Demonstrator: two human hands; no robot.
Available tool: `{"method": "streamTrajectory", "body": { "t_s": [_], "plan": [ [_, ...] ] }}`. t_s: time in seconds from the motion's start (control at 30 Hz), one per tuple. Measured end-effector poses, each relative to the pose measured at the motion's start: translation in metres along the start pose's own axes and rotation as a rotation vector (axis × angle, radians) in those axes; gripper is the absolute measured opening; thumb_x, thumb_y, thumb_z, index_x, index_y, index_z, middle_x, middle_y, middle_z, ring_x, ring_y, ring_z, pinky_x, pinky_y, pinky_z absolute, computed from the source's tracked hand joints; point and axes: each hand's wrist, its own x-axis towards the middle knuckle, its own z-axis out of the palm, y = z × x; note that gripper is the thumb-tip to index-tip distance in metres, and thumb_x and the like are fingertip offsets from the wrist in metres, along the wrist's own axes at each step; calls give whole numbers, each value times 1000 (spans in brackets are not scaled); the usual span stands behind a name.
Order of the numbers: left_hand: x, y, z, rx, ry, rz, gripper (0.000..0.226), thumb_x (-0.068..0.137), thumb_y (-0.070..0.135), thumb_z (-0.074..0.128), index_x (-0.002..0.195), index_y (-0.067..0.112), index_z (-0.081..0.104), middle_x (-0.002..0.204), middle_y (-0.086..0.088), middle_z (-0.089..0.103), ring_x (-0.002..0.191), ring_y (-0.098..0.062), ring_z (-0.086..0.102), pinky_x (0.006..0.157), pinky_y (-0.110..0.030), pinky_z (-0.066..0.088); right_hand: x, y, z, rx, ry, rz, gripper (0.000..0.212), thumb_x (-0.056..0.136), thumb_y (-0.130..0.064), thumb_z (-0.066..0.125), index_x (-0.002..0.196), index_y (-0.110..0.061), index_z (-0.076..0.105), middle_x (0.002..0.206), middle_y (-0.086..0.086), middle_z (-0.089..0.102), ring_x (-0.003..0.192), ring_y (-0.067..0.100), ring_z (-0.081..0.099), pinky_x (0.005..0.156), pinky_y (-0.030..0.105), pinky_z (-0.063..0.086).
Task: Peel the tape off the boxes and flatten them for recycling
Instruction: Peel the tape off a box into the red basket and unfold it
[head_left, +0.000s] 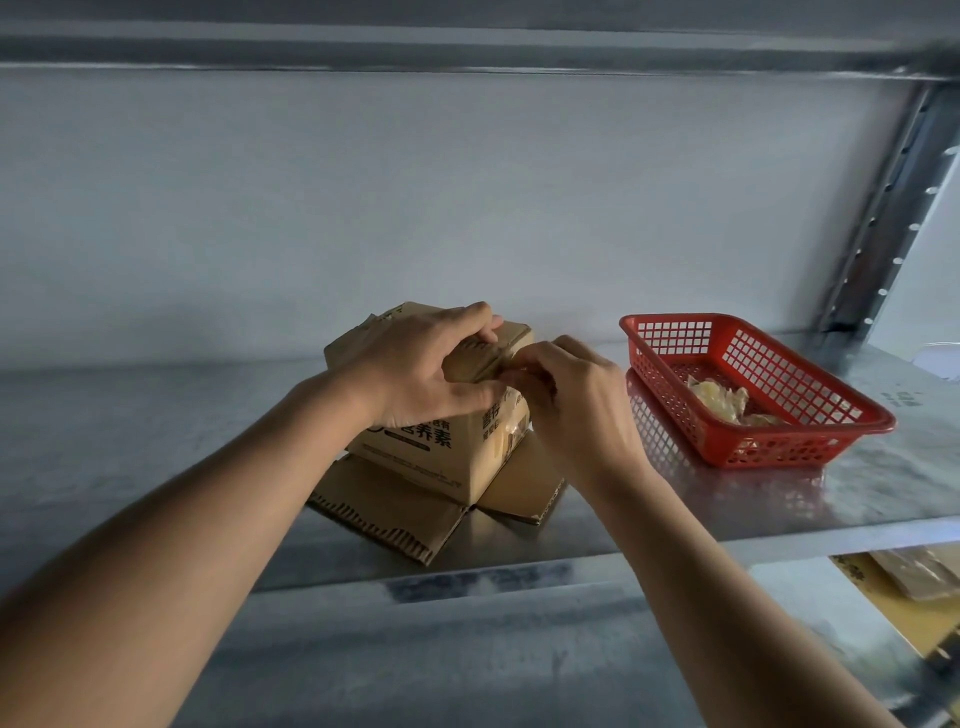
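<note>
Both grips work on one box (441, 415). Left hand (415, 364) lies over the box top, fingers curled round the far top edge and thumb pressed along the near side, clamping it. Right hand (566, 395) meets the box at its 3 o'clock top corner, fingertips pinched together on a bit of tape (511, 371); how much tape has lifted I cannot tell.

The box sits on a metal shelf (156, 441), near the middle of the view, turned corner-on so one vertical edge points to 6 o'clock. Its long axis runs roughly from 8 to 2 o'clock. Its bottom flaps (395, 514) are splayed flat on the shelf toward 6 and 4 o'clock. More tape clings to the side below the right hand.

At 3 o'clock from the box, just beside it, stands a red basket (810, 447) with crumpled tape scraps (727, 402) inside.
</note>
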Motion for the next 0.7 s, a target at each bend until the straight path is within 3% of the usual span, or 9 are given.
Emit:
{"method": "streamTrajectory", "body": {
  "t_s": [0.1,0.17,0.3,0.5,0.7],
  "plan": [
    [0,-3,2,24,24,11,63,79,87,55,125,44,49,145,30,51,118,-12,63,98,-49,52,0,-3,1,-98,-65,-55,11,96,-14,66,103,-7,71,94,7,63,76,30,63,62,45,53],
    [0,-5,3,27,30,10,62,80,86,55,126,46,49,144,30,53,122,-9,59,97,-49,52,3,-7,2,-170,-115,-84,12,96,-11,62,106,-6,66,98,8,62,82,30,62,65,44,52],
    [1,-6,3,25,30,27,58,82,82,56,127,46,48,143,29,54,113,-14,66,93,-48,54,6,-10,1,-226,-158,-88,15,93,-7,61,107,-7,65,101,7,62,84,27,61,67,37,50],
    [0,-1,3,50,33,63,46,83,66,50,122,42,47,139,21,59,112,-21,65,89,-48,55,-3,-7,6,33,-85,-14,7,96,-8,56,96,-11,63,90,-1,56,71,20,54,60,39,45],
    [0,2,3,60,40,71,49,84,59,46,125,33,51,125,18,65,105,-24,66,85,-50,55,-10,-4,16,129,20,-38,16,87,5,54,89,-7,63,86,-7,53,69,11,48,60,17,36]
  ]
}}
